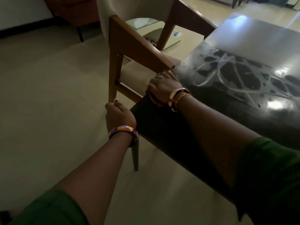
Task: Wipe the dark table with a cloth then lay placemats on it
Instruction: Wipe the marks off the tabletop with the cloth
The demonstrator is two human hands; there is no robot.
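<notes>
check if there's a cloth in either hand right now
No: the left hand and right hand both grip a dark chair back, no cloth.

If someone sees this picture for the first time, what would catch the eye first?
Probably the two forearms reaching in from below: the left hand grips a wooden chair leg, and the right hand rests at the corner of the dark table. To the right, pale swirling lines stand out on the glossy tabletop.

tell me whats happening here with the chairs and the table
A person in green sleeves is handling a dark-seated chair at the corner of the glossy dark table. The left hand grips its near corner, the right hand its far edge by the table. A wooden chair with a cream seat stands just beyond. No cloth or placemats show.
</notes>
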